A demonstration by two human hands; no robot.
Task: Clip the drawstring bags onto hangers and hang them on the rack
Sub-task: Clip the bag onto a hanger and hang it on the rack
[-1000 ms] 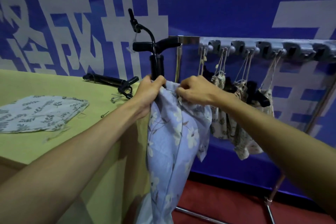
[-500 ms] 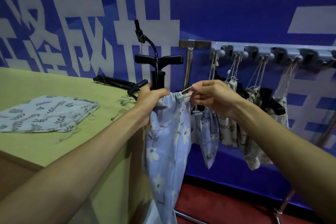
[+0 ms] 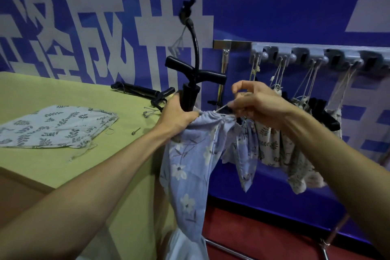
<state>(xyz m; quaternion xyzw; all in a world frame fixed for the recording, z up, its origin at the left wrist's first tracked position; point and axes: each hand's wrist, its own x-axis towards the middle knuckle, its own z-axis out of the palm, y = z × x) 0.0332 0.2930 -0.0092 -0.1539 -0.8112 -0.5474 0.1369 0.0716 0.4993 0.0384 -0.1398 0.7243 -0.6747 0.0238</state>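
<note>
A long blue floral drawstring bag (image 3: 187,167) hangs in front of me with its neck gathered. My left hand (image 3: 177,115) grips the bunched neck and, it seems, the black tube (image 3: 188,97) of a pump-like object with a T-handle standing behind it. My right hand (image 3: 255,101) pinches the bag's white drawstring (image 3: 221,108) and holds it taut to the right. The rack's grey hook rail (image 3: 316,57) runs along the wall at right, with several leaf-print bags (image 3: 272,141) hanging from it by their cords.
A green table (image 3: 63,171) fills the left, with a flat leaf-print bag (image 3: 54,126), a small metal pin (image 3: 135,131) and a second black pump-like object (image 3: 139,92) lying at the back. The rack's metal legs (image 3: 329,238) stand on red floor below.
The bag's neck has been drawn tight. My right hand has moved right, pulling the drawstring out from the neck. My left hand has stayed on the gathered neck.
</note>
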